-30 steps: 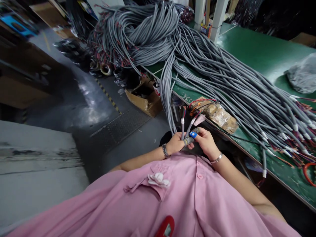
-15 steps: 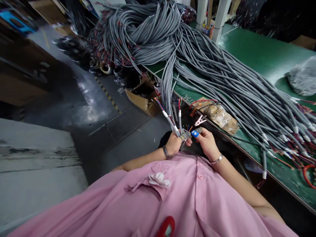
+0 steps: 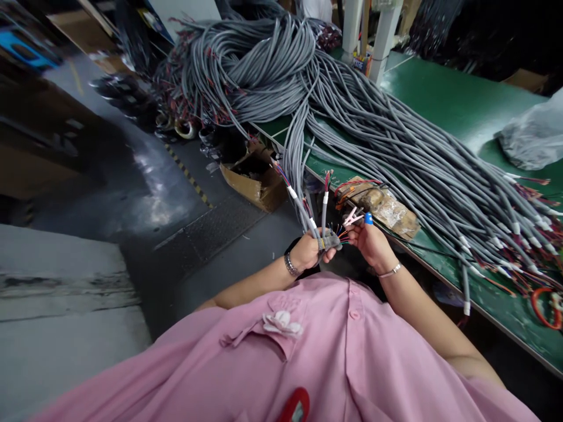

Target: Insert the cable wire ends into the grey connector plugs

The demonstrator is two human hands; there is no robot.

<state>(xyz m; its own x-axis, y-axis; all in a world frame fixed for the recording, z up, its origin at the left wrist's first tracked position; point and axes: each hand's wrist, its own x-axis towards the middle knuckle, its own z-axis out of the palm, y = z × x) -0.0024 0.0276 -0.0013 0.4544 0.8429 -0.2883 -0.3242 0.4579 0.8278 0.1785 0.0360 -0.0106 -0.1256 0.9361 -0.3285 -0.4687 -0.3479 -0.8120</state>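
Several grey cables [image 3: 298,190] run down from the table into my left hand [image 3: 307,252], which is closed around them. Its thumb wears a grey cover. Thin coloured wires [image 3: 343,235] fan out from that grip towards my right hand [image 3: 372,245]. White-banded cable ends with bare coloured wires [image 3: 326,179] stick up above the left hand. A blue cover is on my right thumb, which lies close against a grey-covered finger in a pinch; what is between them is too small to tell. Just beside these fingers is a pale pink clip [image 3: 353,217].
A large heap of grey cables [image 3: 264,76] lies along the green table [image 3: 440,88]. Near its edge is a tape-wrapped block [image 3: 391,211] with red and black wires. An open cardboard box [image 3: 259,187] stands on the floor. A plastic bag [image 3: 534,138] rests at right.
My right hand has moved up and right, away from my left hand. The coloured wires in the left grip now show more fully. The left hand keeps its hold on the cables.
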